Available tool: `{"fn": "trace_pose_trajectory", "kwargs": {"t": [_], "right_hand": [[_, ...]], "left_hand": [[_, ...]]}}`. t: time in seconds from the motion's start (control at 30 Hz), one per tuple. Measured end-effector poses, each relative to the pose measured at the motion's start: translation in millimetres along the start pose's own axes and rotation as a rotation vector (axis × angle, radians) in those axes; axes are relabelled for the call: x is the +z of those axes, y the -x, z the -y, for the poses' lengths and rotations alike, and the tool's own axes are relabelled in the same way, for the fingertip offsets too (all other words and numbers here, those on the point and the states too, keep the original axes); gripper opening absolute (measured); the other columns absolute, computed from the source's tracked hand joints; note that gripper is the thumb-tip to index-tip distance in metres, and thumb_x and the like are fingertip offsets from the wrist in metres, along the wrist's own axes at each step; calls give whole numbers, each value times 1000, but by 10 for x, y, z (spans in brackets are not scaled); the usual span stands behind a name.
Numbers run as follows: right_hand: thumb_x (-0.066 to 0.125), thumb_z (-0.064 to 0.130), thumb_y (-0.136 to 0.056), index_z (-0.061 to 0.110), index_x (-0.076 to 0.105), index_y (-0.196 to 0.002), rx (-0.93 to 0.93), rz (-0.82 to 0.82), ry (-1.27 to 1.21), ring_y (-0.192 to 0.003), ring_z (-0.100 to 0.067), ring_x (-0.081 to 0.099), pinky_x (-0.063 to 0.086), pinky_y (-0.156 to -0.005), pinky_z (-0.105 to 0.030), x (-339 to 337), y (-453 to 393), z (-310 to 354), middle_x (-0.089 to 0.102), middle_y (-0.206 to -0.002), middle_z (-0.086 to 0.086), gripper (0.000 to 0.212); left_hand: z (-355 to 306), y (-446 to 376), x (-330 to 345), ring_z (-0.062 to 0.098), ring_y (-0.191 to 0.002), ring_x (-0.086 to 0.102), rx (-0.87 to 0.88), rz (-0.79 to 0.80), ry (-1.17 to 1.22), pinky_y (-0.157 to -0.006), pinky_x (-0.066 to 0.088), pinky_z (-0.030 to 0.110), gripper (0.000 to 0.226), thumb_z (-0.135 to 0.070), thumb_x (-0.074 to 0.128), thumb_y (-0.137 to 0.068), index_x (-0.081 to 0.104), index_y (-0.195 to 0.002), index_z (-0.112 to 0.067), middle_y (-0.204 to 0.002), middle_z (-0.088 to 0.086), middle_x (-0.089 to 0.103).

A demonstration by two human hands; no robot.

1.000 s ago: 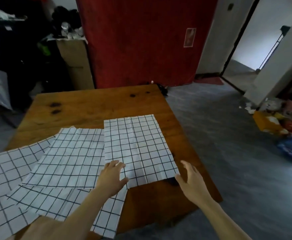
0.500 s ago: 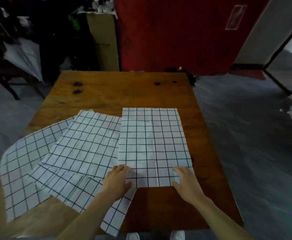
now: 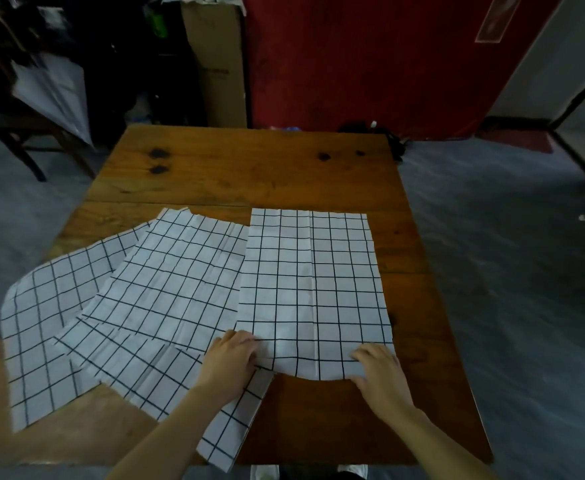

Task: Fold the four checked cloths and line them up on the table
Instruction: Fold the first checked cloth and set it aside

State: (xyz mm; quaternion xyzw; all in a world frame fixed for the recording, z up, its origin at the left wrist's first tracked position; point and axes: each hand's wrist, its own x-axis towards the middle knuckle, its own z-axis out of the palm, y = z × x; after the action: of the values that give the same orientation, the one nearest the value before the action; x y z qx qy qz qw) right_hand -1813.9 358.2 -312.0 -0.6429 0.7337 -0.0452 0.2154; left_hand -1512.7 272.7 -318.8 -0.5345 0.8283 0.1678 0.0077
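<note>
Flat on the brown wooden table (image 3: 256, 174), rightmost white black-checked cloth (image 3: 313, 278), overlapping three more fanned leftward (image 3: 166, 289). Left hand (image 3: 230, 362) and right hand (image 3: 379, 375) at its near corners, seemingly pinching the slightly lifted edge.

On the wooden bench (image 3: 249, 174), four checked cloths fan out from the left edge toward the right. The rightmost cloth (image 3: 311, 278) lies flat and overlaps the second cloth (image 3: 180, 278), which covers the third cloth (image 3: 166, 372) and the leftmost cloth (image 3: 48, 323). The left hand (image 3: 232, 362) and right hand (image 3: 381, 372) grip the rightmost cloth's two near corners, and its near edge bows between them.
</note>
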Motion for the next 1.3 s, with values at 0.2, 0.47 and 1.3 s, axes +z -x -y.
{"fn": "trace_pose_trajectory", "kwargs": {"t": [0.2,0.47,1.3], "right_hand": [[70,46,-83,31,33,-148,22,42,51,-141,-12,26,19,-118,-33,-43,19,101,33,-147,10,76],[63,20,-91,31,61,-98,15,-173,-4,-99,-2,48,40,-98,-27,-215,77,231,54,-100,16,13],[63,25,-93,30,65,-93,-134,-251,-131,-88,-2,50,39,-87,-27,-624,1025,227,57,-88,18,5]], "left_hand": [[-83,3,-170,11,-83,45,45,-106,166,-75,38,27,10,-29,53,-93,49,-84,-28,-84,-13,52],[4,56,-493,7,-76,49,126,-306,244,-76,41,29,13,-24,62,-91,50,-87,-29,-80,-14,55],[-242,1245,-651,12,-84,59,227,-435,53,-77,45,27,22,-34,48,-88,67,-88,-21,-93,-10,65]]}}
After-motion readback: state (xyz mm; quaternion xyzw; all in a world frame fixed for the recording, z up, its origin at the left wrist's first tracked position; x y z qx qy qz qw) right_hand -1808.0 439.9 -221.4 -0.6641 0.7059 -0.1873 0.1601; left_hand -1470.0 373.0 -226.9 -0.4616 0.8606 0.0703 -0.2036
